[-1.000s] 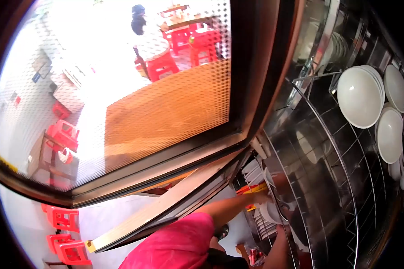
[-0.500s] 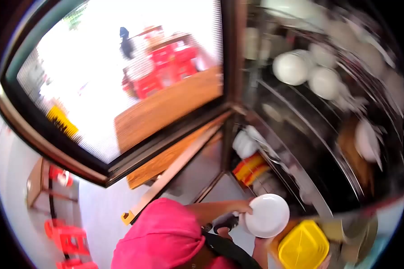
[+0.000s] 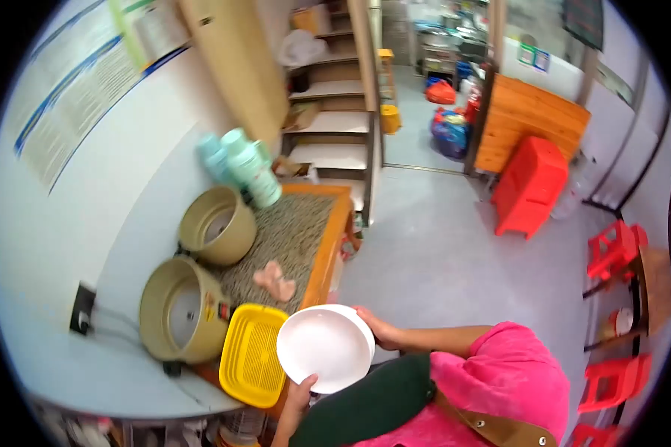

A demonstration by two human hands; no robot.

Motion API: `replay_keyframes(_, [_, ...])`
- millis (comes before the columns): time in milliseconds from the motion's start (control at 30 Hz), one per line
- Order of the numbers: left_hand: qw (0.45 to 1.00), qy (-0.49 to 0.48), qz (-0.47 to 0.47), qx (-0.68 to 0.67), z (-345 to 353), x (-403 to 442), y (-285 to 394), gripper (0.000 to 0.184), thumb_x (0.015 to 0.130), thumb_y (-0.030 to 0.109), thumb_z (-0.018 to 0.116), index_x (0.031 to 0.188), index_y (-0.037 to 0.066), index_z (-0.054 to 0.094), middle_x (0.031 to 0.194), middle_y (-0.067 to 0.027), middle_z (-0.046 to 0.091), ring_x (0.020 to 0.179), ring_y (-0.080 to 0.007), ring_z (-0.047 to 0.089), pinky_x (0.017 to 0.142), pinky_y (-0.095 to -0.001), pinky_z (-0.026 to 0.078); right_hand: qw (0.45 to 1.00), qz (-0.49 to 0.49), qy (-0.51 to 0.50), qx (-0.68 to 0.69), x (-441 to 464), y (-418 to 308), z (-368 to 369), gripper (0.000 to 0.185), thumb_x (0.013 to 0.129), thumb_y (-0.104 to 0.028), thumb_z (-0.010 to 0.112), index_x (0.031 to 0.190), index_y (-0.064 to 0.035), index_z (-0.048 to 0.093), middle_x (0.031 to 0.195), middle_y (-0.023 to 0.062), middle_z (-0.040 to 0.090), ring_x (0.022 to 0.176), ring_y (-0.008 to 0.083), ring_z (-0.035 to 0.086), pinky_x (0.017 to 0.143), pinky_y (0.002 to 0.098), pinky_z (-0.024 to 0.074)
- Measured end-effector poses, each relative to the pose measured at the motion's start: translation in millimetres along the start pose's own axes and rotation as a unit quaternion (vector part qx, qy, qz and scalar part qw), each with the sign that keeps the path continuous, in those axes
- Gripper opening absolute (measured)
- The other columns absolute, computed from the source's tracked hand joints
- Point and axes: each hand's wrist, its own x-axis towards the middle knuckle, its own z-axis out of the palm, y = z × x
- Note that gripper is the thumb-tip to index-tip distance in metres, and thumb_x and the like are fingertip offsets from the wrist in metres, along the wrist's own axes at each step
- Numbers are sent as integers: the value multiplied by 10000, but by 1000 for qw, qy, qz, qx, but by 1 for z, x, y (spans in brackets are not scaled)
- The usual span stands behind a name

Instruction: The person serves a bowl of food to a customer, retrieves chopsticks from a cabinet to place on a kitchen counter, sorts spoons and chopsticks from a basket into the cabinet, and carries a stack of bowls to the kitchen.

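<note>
I hold a round white plate (image 3: 325, 349) with a raised rim in front of my body, inner side up. The plate's edge looks thick on the right, and I cannot tell whether several are stacked. My right hand (image 3: 380, 328) grips the far right edge, fingers partly hidden. On the near left edge is my left hand (image 3: 300, 394), its thumb over the rim and the other fingers hidden below. Just left of the plate, a yellow plastic basket (image 3: 253, 356) sits at the table corner, its bottom bare.
A wood-edged table (image 3: 328, 246) carries two beige pots (image 3: 218, 226), pale green flasks (image 3: 250, 167) and a pinkish cloth-like item (image 3: 274, 281). Shelves (image 3: 328, 121) stand behind it. Red stools (image 3: 531, 186) and a wooden board (image 3: 533, 123) stand beyond a stretch of grey floor.
My view has swung from the open screened door and dish racks to the table and wall. The plate stays in both hands, and the basket now appears on its left instead of its right.
</note>
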Motion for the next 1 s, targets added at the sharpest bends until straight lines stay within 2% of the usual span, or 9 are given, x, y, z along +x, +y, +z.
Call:
replay_keyframes(200, [993, -50, -108, 28, 118, 161, 65, 535, 757, 183, 566, 1203, -22, 351, 1135, -117, 467, 1003, -232, 474, 863, -324, 378, 991, -20, 126, 39, -5, -143, -108, 502, 872, -470, 328, 1261, -158, 276, 1203, 44, 394, 1103, 156, 378, 904, 341, 332])
replay_keyframes(467, [977, -178, -65, 101, 203, 375, 114, 604, 750, 257, 605, 1227, 7, 331, 1163, -114, 445, 1034, -217, 454, 864, -336, 381, 969, -148, 194, 42, 81, -248, -242, 451, 890, -452, 298, 1212, -137, 335, 1153, 35, 420, 1059, 146, 412, 899, 327, 340])
replay_keyframes(500, [971, -156, -72, 168, 211, 410, 117, 596, 747, 346, 590, 1189, 7, 380, 1030, -103, 523, 878, -205, 530, 711, -310, 442, 966, -157, 198, 55, 95, -263, -263, 455, 890, -452, 300, 1216, -136, 331, 1148, 34, 421, 1059, 143, 412, 906, 325, 335])
replay_keyframes(600, [961, -205, 31, 183, 262, 512, 150, 600, 762, 351, 578, 1199, -2, 364, 1049, -115, 520, 900, -214, 528, 731, -318, 446, 954, -169, 239, 62, 136, -321, -319, 515, 871, -482, 306, 1251, -136, 278, 1184, 54, 395, 1104, 177, 386, 912, 350, 330])
replay_keyframes(667, [934, -260, -122, 210, 299, 567, 193, 591, 785, 412, 557, 1163, -15, 403, 1003, -94, 551, 867, -175, 540, 727, -290, 451, 946, -161, 259, 110, 144, -360, -345, 531, 874, -493, 282, 1275, -145, 263, 1225, 41, 383, 1123, 176, 378, 926, 352, 325])
replay_keyframes(733, [925, -334, -38, 178, 344, 625, 202, 636, 768, 454, 562, 1168, -11, 397, 967, -77, 548, 781, -138, 533, 626, -266, 451, 935, -187, 283, 107, 147, -400, -373, 541, 872, -500, 278, 1286, -153, 255, 1249, 37, 371, 1136, 176, 371, 933, 351, 321])
replay_keyframes(833, [897, -369, -84, 228, 411, 710, 208, 674, 750, 507, 555, 1166, 2, 391, 819, -20, 516, 603, -68, 437, 440, -206, 339, 910, -251, 311, 113, 156, -436, -434, 560, 869, -515, 276, 1303, -163, 241, 1287, 35, 344, 1160, 178, 353, 950, 349, 303])
replay_keyframes(933, [849, -452, -60, 267, 480, 799, 199, 650, 782, 503, 513, 1172, 3, 369, 793, -29, 517, 546, -59, 422, 418, -193, 332, 880, -293, 360, 97, 164, -458, -513, 592, 859, -533, 287, 1319, -166, 215, 1307, 32, 325, 1182, 187, 330, 978, 350, 261])
replay_keyframes(1000, [827, -481, -94, 275, 531, 842, 211, 591, 818, 433, 508, 1194, -4, 376, 928, -45, 538, 721, -86, 493, 548, -205, 403, 872, -269, 387, 132, 168, -484, -571, 605, 857, -532, 294, 1324, -159, 201, 1315, 32, 316, 1190, 188, 319, 985, 354, 248])
